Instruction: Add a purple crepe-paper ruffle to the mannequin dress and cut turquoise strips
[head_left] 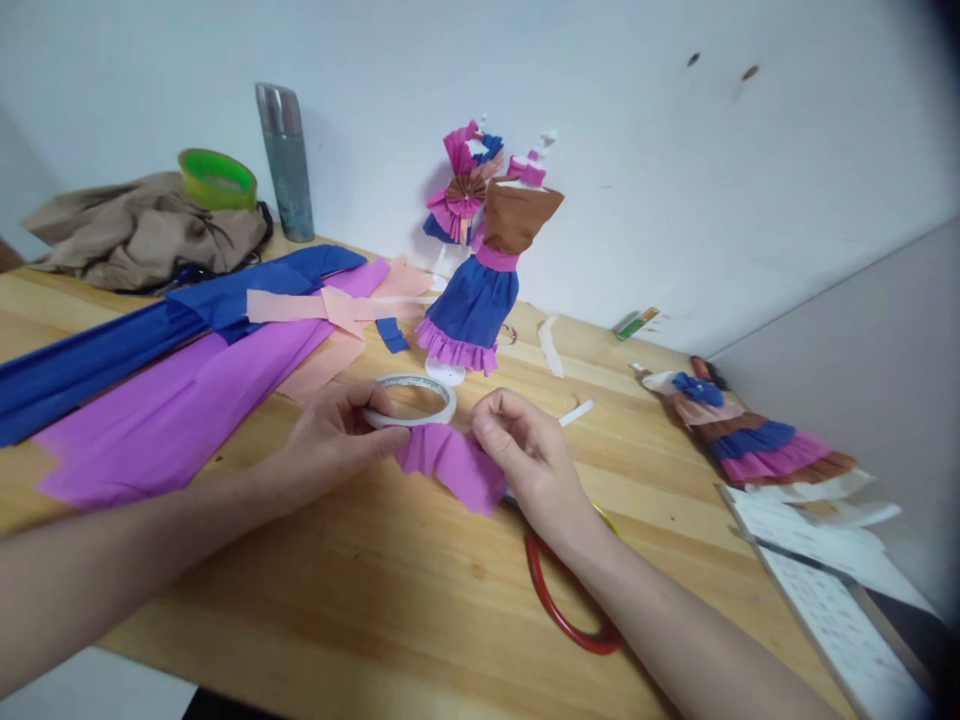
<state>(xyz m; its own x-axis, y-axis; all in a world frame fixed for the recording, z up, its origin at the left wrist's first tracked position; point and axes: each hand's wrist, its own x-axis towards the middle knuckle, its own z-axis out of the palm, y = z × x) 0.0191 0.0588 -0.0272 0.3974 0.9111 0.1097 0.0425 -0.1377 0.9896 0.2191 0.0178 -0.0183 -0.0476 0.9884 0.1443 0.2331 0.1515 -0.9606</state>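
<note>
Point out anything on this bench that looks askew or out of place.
One paper-dressed doll lies flat near the right wall, while another doll stands upright. Paper scraps are strewn over the table, and red-handled scissors lie partly under the right forearm.

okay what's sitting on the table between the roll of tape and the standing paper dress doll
In the head view, only the doll's small white round base lies between the tape roll and the standing paper dress doll; otherwise bare wood.

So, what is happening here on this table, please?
A person works with crepe paper on a wooden table. The left hand holds a roll of tape, and the right hand pinches a pleated purple strip beside it. Behind stands a small paper-dressed figure; another figure lies at the right. Red-handled scissors lie under the right forearm.
</note>
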